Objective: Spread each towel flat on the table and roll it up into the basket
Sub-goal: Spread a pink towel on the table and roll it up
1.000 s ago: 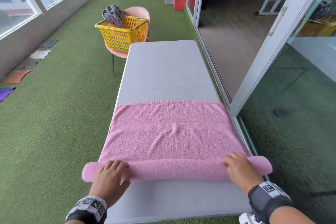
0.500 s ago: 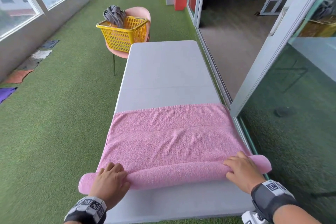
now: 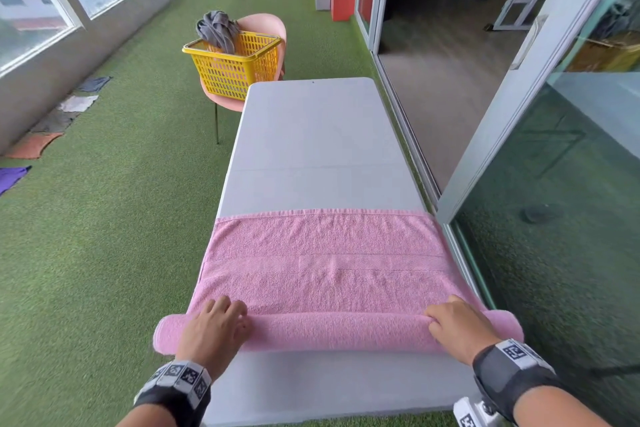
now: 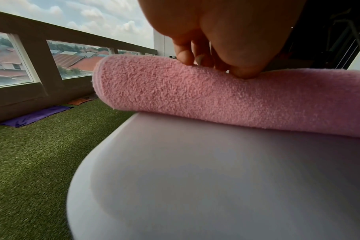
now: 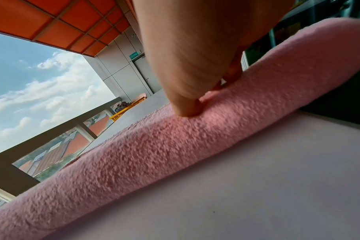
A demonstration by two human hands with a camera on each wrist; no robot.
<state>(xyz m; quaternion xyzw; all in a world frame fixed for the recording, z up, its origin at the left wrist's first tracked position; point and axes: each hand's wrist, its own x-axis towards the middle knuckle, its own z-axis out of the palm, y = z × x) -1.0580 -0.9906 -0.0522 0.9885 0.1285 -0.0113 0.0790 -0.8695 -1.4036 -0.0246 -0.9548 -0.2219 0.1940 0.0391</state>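
A pink towel (image 3: 325, 263) lies across the near end of the grey table (image 3: 318, 135), its near part wound into a roll (image 3: 339, 331) whose ends overhang both table sides. My left hand (image 3: 216, 326) grips the roll near its left end, fingertips and thumb pressing into the pile (image 4: 195, 97). My right hand (image 3: 453, 326) curls over the roll near its right end (image 5: 175, 146). Beyond the table's far left corner stands the yellow basket (image 3: 235, 69), with a grey towel (image 3: 216, 29) in it.
The basket sits on a pink chair (image 3: 266, 28). Several cloths (image 3: 33, 146) and a purple one (image 3: 12, 177) lie on the green turf by the left wall. A sliding glass door frame (image 3: 519, 97) runs close along the table's right side.
Both hands have turned the roll a little further away from me. The flat stretch of towel beyond it is slightly shorter.
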